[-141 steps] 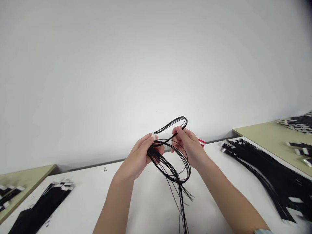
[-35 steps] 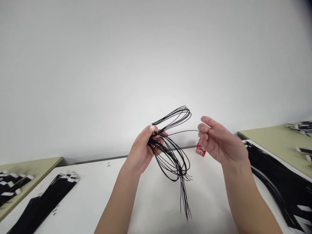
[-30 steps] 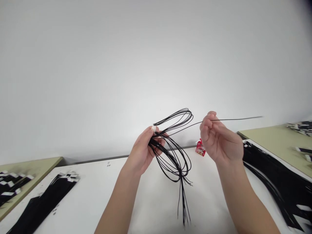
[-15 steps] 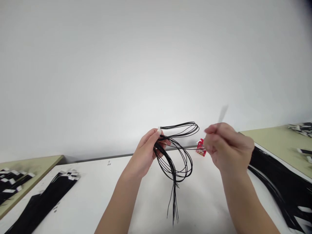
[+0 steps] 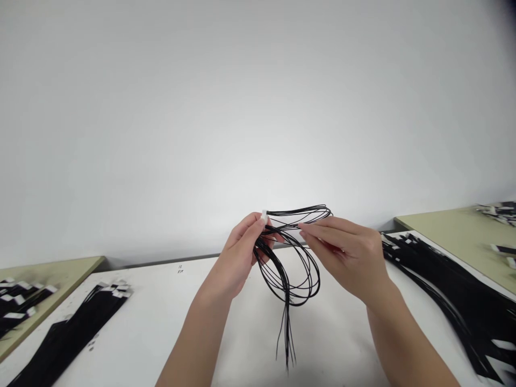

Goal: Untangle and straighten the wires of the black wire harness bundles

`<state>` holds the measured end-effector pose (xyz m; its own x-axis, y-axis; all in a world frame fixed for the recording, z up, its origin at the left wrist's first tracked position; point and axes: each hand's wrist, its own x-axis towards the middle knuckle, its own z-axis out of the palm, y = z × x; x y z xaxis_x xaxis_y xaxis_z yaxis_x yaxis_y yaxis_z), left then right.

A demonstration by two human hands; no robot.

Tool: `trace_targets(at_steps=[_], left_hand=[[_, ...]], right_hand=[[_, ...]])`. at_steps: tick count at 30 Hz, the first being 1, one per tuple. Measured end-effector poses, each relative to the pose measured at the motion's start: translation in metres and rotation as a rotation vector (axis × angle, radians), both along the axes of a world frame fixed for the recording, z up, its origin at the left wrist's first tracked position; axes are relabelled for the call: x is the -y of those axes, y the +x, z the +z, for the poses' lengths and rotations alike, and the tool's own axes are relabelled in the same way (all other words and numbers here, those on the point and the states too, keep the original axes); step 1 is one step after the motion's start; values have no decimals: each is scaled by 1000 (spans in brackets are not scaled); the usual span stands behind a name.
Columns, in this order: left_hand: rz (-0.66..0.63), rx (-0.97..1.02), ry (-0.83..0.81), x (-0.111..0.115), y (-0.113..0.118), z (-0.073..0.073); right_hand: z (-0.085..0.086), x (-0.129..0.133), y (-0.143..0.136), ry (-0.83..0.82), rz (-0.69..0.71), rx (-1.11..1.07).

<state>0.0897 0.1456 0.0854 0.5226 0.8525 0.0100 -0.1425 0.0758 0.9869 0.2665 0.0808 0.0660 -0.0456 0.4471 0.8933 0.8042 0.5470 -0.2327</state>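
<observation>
A white connector (image 5: 264, 214) is pinched between the thumb and fingers of my left hand (image 5: 238, 257), near the middle. Thin black wires (image 5: 287, 279) run from it in loops to the right and below, their loose ends hanging over the white table. My right hand (image 5: 349, 252) has its thumb and fingertips pressed together beside the upper loop, at the wires. What lies between those fingertips is too small to make out.
Bundles of black wires with white connectors lie on the white table (image 5: 161, 306) at left (image 5: 80, 328) and right (image 5: 451, 295). More lie on the greenish side tables (image 5: 86, 267). A pale wall (image 5: 242, 107) stands behind.
My right hand has moved left and down to the wires, and the blurred thin thing above it no longer shows. The red packet behind it is now hidden. My left hand has hardly moved.
</observation>
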Motion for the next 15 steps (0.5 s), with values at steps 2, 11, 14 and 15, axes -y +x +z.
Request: trace_targets(at_steps=[2,11,14,15], left_hand=[[0,0,1,0,0,0],[7,7,15,0,0,-4],[5,-9,40,0,0,-5],[6,-15,55,0,-1,-5]], right_hand=[[1,0,0,3,7,-12],[0,0,2,2,51,-51],[-1,0,1,-25,52,-81],[0,1,1,-67,57,-105]])
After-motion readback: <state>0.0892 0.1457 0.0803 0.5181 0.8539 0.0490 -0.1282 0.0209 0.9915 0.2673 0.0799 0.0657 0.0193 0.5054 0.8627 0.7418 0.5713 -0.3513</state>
